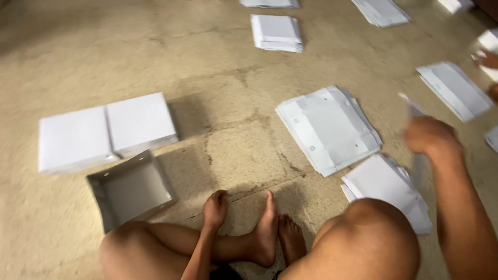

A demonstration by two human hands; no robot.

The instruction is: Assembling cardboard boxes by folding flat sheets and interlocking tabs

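Note:
I sit on a bare floor with my legs crossed. My left hand [215, 209] hangs low between my knees, fingers curled loosely, holding nothing, just right of an open white box [129, 189]. My right hand [429, 136] is raised at the right, blurred, and grips a thin white cardboard sheet [415, 129] edge-on. Below it lies a stack of flat white cardboard pieces [386, 184], and a larger stack of punched flat sheets [328, 128] lies further ahead.
Two closed white boxes [106, 132] sit side by side at the left. More white stacks lie at the back [276, 32] [381, 11] and at the right [454, 89]. Another person's hand [487, 59] shows at the right edge.

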